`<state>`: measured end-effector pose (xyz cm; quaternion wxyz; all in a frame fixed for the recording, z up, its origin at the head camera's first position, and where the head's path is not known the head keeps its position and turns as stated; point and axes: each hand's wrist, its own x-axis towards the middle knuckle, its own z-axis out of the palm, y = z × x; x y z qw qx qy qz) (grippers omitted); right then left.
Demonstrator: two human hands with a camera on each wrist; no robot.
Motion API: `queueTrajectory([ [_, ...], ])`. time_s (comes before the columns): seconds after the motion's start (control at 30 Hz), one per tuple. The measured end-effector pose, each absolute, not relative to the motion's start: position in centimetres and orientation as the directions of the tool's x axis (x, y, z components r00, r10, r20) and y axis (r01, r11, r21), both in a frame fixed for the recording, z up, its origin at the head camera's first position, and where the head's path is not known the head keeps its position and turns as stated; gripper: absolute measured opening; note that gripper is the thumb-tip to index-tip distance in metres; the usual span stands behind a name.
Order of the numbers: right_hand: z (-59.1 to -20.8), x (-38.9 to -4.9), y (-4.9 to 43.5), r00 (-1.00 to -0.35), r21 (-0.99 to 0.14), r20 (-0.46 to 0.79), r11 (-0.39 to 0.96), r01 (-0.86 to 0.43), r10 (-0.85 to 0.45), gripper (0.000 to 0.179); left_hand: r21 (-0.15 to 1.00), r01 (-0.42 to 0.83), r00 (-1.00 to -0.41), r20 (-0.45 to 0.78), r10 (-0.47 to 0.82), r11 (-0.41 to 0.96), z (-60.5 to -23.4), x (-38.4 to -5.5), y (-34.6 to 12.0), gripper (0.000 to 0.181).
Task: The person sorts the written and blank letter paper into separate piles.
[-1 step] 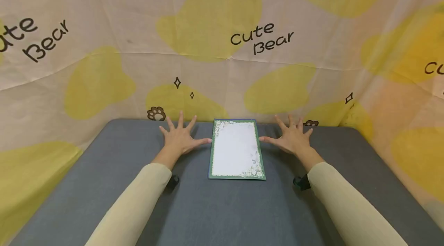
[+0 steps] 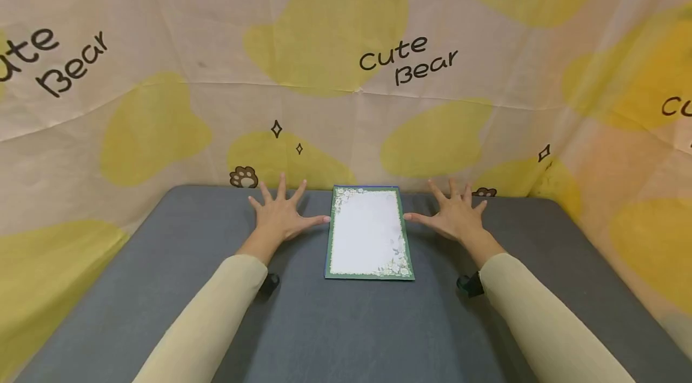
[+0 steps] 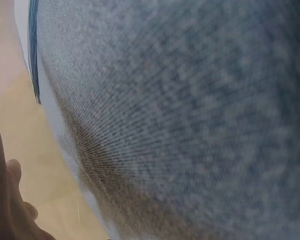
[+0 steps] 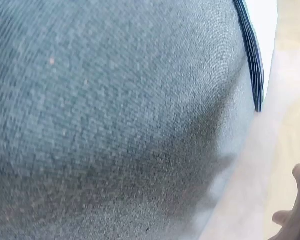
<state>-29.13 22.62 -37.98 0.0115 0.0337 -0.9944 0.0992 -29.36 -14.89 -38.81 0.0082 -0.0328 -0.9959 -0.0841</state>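
A flat stack of paper sheets [image 2: 366, 233] lies on the grey table, its top sheet white with a green border and pale flowers in two corners. In both wrist views, layered dark edges [image 3: 34, 55] of the stack show below its white top. To its left, my left hand [image 2: 277, 215] is spread with the palm down, thumb tip right at the stack's left edge. My right hand [image 2: 456, 215] mirrors it on the other side, fingers fanned and thumb tip close to the right edge. Neither hand grips anything.
The grey tabletop [image 2: 346, 329] reaches back to a cloth backdrop [image 2: 324, 113] with yellow patches and "Cute Bear" lettering. Dark devices [image 2: 469, 284] sit under the wrists at the cuffs of the pale sleeves [image 2: 540, 317].
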Motion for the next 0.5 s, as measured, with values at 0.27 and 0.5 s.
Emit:
queueTrajectory([
  [0.27,-38.0,-29.28,22.39,-0.996,-0.199,0.037,0.976,-0.083,-0.077,0.114,0.154,0.067,-0.997,0.036,0.062,0.986,-38.72,-29.33,-14.91,0.113],
  [0.5,-38.12,-28.86,22.16,-0.994,-0.211,0.044,0.971,-0.107,-0.1,0.112,0.169,0.066,-0.997,0.041,0.06,0.983,-38.43,-28.87,-15.0,0.113],
])
